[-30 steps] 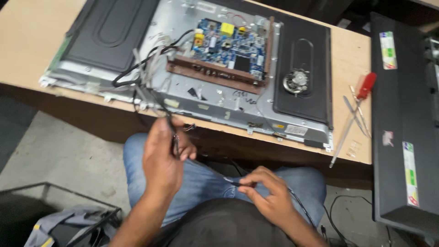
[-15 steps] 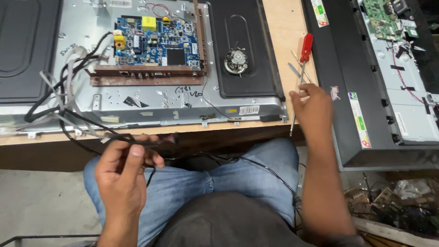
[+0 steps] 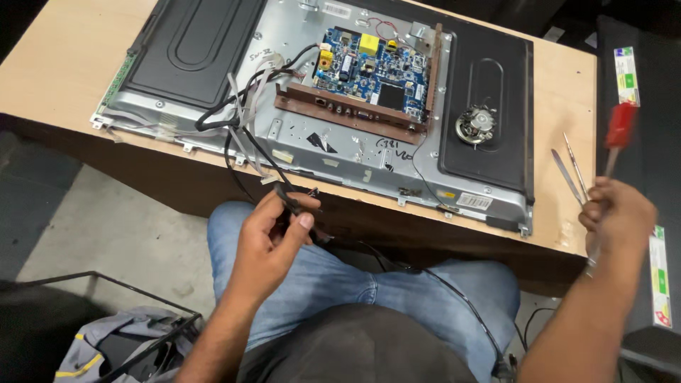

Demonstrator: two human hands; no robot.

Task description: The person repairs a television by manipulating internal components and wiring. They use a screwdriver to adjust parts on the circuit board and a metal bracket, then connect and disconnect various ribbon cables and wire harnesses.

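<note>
A red-handled screwdriver (image 3: 616,145) is held upright at about three o'clock, its long axis near vertical, the handle toward twelve o'clock and the shaft running down into the clenched right hand (image 3: 616,216). Just at nine o'clock of it, two thin metal tools (image 3: 571,170) lie on the table (image 3: 42,64). A black cable (image 3: 245,152) is pinched in the closed left hand (image 3: 273,237) near six o'clock, leading up to the opened television back panel (image 3: 333,145) with its blue circuit board (image 3: 372,71).

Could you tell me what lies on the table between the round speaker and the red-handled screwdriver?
In the head view, two slim metal tools lie on bare wood between the speaker and the screwdriver.
</note>
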